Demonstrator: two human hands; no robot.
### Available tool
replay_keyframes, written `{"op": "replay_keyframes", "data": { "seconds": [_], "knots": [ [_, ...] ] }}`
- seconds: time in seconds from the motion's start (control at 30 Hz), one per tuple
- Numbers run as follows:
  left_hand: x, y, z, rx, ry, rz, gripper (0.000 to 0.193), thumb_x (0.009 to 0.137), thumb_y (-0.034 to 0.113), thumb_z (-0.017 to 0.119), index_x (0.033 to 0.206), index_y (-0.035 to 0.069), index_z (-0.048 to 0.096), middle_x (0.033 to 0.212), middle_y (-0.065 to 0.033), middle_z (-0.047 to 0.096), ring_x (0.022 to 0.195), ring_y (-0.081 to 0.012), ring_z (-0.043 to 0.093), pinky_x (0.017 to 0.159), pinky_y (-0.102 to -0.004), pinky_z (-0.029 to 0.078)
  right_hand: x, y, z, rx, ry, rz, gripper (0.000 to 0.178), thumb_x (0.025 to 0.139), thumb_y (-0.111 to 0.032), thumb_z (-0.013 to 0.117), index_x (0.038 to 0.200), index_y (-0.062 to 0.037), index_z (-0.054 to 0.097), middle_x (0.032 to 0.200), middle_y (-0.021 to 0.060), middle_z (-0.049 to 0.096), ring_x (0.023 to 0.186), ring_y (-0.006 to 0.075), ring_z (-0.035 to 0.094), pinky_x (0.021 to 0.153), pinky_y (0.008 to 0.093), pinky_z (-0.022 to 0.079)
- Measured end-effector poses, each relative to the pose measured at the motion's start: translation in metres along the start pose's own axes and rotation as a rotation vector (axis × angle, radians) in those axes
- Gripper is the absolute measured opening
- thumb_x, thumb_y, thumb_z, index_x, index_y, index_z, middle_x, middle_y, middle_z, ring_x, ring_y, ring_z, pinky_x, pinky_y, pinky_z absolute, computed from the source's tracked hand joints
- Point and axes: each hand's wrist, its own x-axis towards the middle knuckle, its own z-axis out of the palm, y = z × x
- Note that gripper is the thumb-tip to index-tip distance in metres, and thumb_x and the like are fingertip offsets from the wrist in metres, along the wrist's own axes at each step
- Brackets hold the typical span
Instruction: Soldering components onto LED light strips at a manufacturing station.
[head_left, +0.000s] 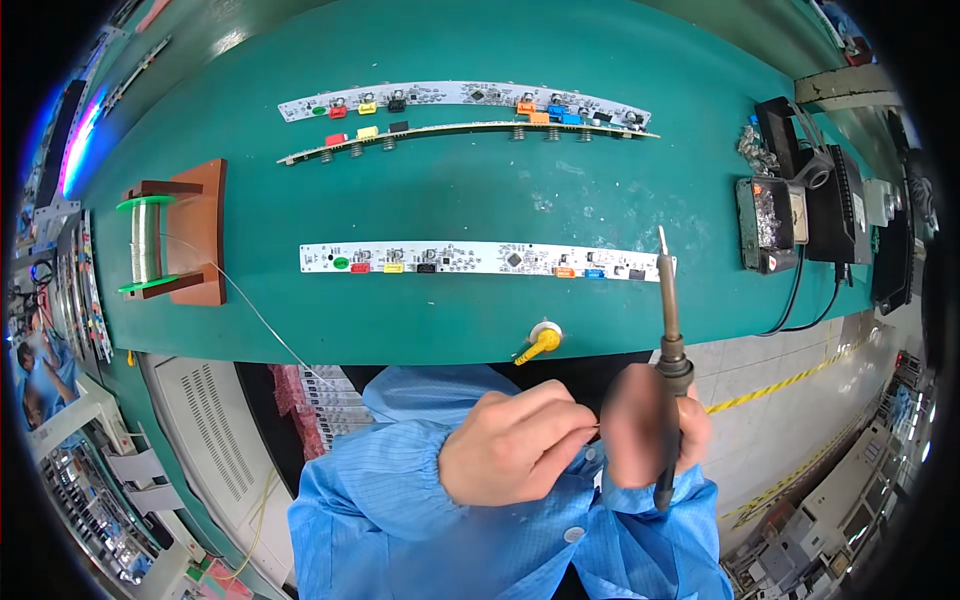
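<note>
My right hand (690,430) is wrapped round a soldering iron (670,320), held upright with its tip pointing away from me, over the right end of the nearest circuit board (480,258). That long white strip lies flat, with red, yellow, black, orange and blue connectors along its near edge. My left hand (515,445) is closed in a pinch in front of my chest, beside the right hand. A thin end shows at its fingertips. Solder wire (255,310) runs from a spool (146,242) over the table edge towards my left sleeve, where it is hidden.
Two more long boards, one flat (440,93) and one on edge (460,130), lie farther back on the green table (400,200). A yellow-capped plug (540,343) sits at the front edge. At right stand a tip-cleaning box (768,225) and a black soldering station (838,205) with cables.
</note>
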Motion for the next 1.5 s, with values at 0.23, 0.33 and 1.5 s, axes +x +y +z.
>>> {"op": "replay_keyframes", "data": {
  "seconds": [0.23, 0.33, 1.5],
  "knots": [
    [0.02, 0.003, -0.027, 0.407, 0.223, 0.197, 0.015, 0.058, 0.0, 0.071, 0.066, 0.003, 0.06, 0.077, -0.0075, 0.06, 0.062, -0.0219, 0.055, 0.051, -0.0301, 0.043, 0.06, 0.028, -0.014, -0.334, 0.11, -0.162, 0.063, 0.074, 0.005, 0.064, 0.131, -0.0038, 0.037, 0.123, 0.0236, 0.052, 0.105, 0.0291, 0.055, 0.094, 0.0412, 0.041],
    [0.042, -0.009, -0.038, 0.674, 0.295, 0.307, 0.019, 0.059, 0.002, 0.071, 0.075, 0.002, 0.062, 0.092, -0.0097, 0.061, 0.075, -0.0288, 0.056, 0.065, -0.0364, 0.046, 0.079, 0.039, -0.014, -0.412, -0.052, -0.162, 0.063, 0.066, 0.009, 0.069, 0.124, -0.0002, 0.045, 0.119, 0.0228, 0.054, 0.109, 0.0305, 0.055, 0.094, 0.0376, 0.042],
    [0.066, 0.02, -0.011, 1.119, 0.217, 0.608, 0.041, 0.048, 0.0, 0.064, 0.089, -0.001, 0.065, 0.08, -0.0095, 0.056, 0.059, -0.0197, 0.056, 0.048, -0.0298, 0.046, 0.08, 0.008, -0.01, -0.354, 0.19, -0.212, 0.062, 0.063, 0.006, 0.065, 0.121, -0.0022, 0.047, 0.112, 0.0184, 0.06, 0.104, 0.0338, 0.057, 0.099, 0.0509, 0.033]
  ]
}}
